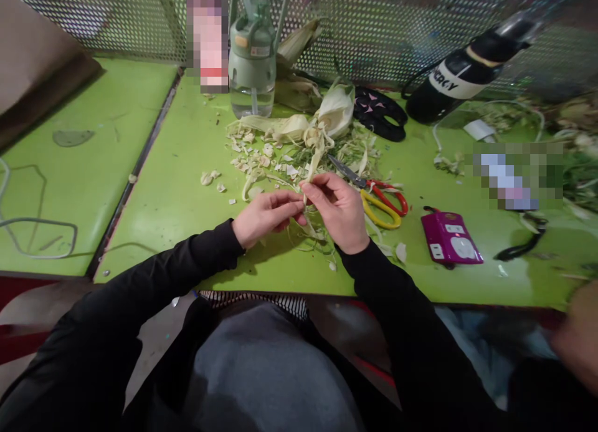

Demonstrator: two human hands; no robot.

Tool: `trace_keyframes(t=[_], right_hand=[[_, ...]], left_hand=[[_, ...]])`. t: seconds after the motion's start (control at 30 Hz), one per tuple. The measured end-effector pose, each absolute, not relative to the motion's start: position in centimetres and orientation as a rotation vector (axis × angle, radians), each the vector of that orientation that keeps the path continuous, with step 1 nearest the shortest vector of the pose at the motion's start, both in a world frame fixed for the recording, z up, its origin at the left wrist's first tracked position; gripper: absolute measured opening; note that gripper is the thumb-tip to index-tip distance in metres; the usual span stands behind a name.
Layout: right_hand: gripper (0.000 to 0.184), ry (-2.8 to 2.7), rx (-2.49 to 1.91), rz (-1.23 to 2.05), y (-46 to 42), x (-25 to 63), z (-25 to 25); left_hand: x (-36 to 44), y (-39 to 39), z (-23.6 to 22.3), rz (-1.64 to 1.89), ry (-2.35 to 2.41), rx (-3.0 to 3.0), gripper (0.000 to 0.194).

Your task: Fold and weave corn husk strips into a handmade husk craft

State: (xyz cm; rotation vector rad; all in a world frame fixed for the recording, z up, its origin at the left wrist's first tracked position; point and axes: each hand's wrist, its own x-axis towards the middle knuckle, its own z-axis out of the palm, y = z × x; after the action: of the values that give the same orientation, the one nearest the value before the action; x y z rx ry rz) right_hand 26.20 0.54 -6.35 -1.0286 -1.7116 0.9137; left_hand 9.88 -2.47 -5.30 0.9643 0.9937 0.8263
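Note:
My right hand [340,209] pinches a pale strip of corn husk [317,161] between thumb and forefinger, and the strip rises upward from the fingertips. Close against it, my left hand [270,217] has its fingertips closed at the strip's lower end. Just beyond the hands lie a larger piece of corn husk [337,113] and a heap of husk scraps [255,164]. Scissors [374,192] with one red and one yellow handle rest right of my right hand, blades pointing toward the scraps.
A green water bottle [253,64] stands at the back, beside dried husks [296,89]. To the right are a black object with cutouts [380,113], a black bottle [460,76] and a purple socket adapter [451,237]. A brown bag [40,58] lies left; another person's arm [579,338] shows lower right.

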Motion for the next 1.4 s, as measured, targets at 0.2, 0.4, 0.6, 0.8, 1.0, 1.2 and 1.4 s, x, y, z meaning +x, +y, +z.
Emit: trace_keyframes(t=[0.2,0.4,0.6,0.8,1.0,1.2,1.4], right_hand=[[0.017,-1.772,-1.019,0.851,0.3,26.2,-6.2],[0.02,-1.855,-0.978,0.798,0.1,26.0,-6.6],[0.028,-1.833,-0.984,0.829,0.6,27.0,-5.8],[0.023,-2.125,-1.011,0.431,1.2,28.7,-5.2],[0.016,-2.146,-0.971,0.369,0.9,28.3,-5.6],[0.014,-2.109,-0.934,0.332,0.1,27.6,-5.6],[0.015,-2.038,-1.018,0.164,0.2,27.7,-5.7]], left_hand=[[9.7,-2.2,-6.0,0.775,0.909,0.898,0.011],[9.8,-2.3,-6.5,0.698,0.853,0.904,0.024],[9.3,-2.0,-5.8,0.878,0.835,0.896,0.009],[8.4,-1.6,-5.8,0.95,0.865,0.903,0.016],[8.7,-1.6,-5.5,0.908,0.875,0.98,0.017],[9.2,-2.1,-5.5,0.946,0.926,1.01,0.018],[9.6,-2.2,-6.0,1.034,0.879,0.844,0.01]])
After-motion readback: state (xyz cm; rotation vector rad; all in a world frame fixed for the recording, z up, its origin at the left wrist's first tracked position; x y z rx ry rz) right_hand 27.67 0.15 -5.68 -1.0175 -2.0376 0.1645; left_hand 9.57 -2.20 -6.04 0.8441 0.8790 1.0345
